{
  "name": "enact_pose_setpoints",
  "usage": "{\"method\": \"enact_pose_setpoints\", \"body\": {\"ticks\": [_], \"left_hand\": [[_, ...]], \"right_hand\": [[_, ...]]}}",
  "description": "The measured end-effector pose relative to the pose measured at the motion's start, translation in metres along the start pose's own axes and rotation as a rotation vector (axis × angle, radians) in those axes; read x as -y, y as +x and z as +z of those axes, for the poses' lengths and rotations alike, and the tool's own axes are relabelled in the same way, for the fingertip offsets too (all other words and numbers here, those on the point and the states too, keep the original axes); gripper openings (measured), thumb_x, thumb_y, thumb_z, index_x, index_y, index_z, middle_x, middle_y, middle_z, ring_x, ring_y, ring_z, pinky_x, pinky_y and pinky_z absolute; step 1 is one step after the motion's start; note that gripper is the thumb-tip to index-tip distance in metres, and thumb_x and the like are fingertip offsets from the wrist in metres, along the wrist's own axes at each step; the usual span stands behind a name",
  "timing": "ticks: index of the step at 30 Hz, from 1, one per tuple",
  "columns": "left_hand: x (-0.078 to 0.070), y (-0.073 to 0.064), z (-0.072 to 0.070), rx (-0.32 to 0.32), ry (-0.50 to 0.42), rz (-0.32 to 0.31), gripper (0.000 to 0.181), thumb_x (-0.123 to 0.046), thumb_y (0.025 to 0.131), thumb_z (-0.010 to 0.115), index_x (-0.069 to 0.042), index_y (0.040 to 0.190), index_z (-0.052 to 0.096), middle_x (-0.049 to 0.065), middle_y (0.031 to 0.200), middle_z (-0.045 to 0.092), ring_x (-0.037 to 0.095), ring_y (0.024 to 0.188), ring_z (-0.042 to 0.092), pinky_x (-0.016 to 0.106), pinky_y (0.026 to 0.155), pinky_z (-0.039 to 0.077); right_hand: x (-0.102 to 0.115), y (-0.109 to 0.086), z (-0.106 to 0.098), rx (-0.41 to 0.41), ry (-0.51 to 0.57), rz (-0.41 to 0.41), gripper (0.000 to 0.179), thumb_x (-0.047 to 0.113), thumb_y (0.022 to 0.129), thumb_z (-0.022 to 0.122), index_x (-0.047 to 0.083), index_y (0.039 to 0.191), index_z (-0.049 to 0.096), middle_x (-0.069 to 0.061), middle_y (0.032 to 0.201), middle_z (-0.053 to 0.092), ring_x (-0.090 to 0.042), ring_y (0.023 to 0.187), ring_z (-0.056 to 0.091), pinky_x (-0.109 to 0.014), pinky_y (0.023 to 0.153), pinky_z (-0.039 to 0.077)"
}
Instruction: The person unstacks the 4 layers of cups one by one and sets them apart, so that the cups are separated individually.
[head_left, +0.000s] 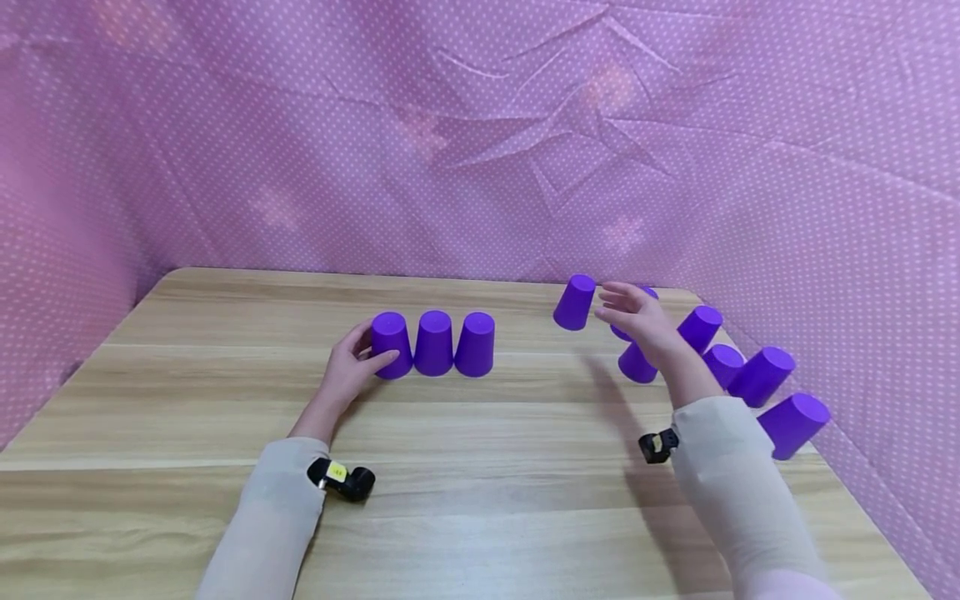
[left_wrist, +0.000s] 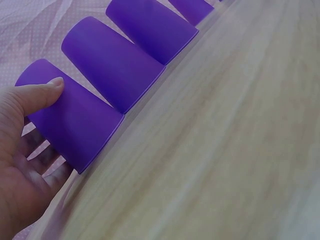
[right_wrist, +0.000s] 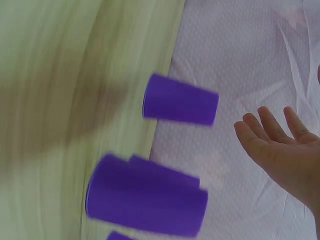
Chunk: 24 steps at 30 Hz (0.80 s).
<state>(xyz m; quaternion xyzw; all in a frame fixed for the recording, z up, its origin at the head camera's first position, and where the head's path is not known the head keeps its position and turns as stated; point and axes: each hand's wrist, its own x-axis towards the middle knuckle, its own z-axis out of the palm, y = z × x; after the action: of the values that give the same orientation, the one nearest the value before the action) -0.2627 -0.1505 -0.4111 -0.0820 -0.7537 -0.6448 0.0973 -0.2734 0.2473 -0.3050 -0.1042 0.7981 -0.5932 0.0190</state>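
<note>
Three purple cups stand upside down in a row left of the middle of the table. My left hand [head_left: 351, 367] holds the leftmost cup [left_wrist: 72, 117], thumb on its near side and fingers behind it. Beside it stand the middle cup [head_left: 433, 343] and the row's right cup [head_left: 475, 345]. My right hand [head_left: 633, 315] is raised above the table at the back right, fingers extended and nothing in them. A single upturned cup [head_left: 574, 302] stands just left of its fingertips in the head view; a gap shows between them in the right wrist view.
Several more upturned purple cups stand along the table's right side, among them one near the right sleeve [head_left: 795, 425] and one behind it [head_left: 762, 377]. My right forearm partly hides some. A pink dotted cloth [head_left: 480, 150] hangs around the wooden table [head_left: 480, 483].
</note>
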Motion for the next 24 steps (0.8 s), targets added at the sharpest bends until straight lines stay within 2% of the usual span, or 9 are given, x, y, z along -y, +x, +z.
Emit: {"method": "enact_pose_setpoints", "body": {"ticks": [6, 12, 19, 24], "left_hand": [[0.000, -0.001, 0.001, -0.001, -0.003, 0.005, 0.060, -0.007, 0.075, 0.066, 0.001, 0.127, 0.037, 0.023, 0.119, 0.044, 0.030, 0.110, 0.041, 0.037, 0.095, 0.032], [-0.001, -0.001, 0.001, -0.002, -0.003, -0.003, 0.060, -0.006, 0.075, 0.066, 0.001, 0.127, 0.037, 0.023, 0.119, 0.044, 0.030, 0.110, 0.041, 0.036, 0.095, 0.032], [-0.002, -0.001, 0.001, -0.001, 0.002, 0.000, 0.061, -0.006, 0.075, 0.066, 0.002, 0.127, 0.037, 0.023, 0.119, 0.044, 0.030, 0.110, 0.041, 0.036, 0.095, 0.033], [-0.002, -0.001, 0.001, 0.003, 0.008, -0.005, 0.062, -0.007, 0.075, 0.066, 0.001, 0.128, 0.036, 0.023, 0.120, 0.043, 0.030, 0.111, 0.040, 0.036, 0.095, 0.032]], "right_hand": [[0.001, 0.008, 0.028, 0.063, -0.009, 0.003, 0.058, 0.014, 0.081, 0.060, -0.001, 0.130, 0.031, -0.022, 0.127, 0.037, -0.031, 0.116, 0.034, -0.041, 0.098, 0.025], [0.004, 0.016, 0.057, 0.094, 0.025, 0.018, 0.056, 0.009, 0.079, 0.061, 0.001, 0.128, 0.034, -0.019, 0.126, 0.039, -0.030, 0.114, 0.037, -0.039, 0.097, 0.028], [0.000, 0.024, 0.093, 0.138, 0.000, 0.042, 0.058, 0.011, 0.077, 0.064, 0.002, 0.128, 0.037, -0.019, 0.126, 0.039, -0.032, 0.116, 0.034, -0.040, 0.095, 0.031], [-0.004, 0.027, 0.112, 0.152, -0.031, 0.055, 0.063, 0.013, 0.075, 0.066, 0.004, 0.129, 0.036, -0.018, 0.128, 0.038, -0.032, 0.116, 0.034, -0.039, 0.094, 0.033]]}}
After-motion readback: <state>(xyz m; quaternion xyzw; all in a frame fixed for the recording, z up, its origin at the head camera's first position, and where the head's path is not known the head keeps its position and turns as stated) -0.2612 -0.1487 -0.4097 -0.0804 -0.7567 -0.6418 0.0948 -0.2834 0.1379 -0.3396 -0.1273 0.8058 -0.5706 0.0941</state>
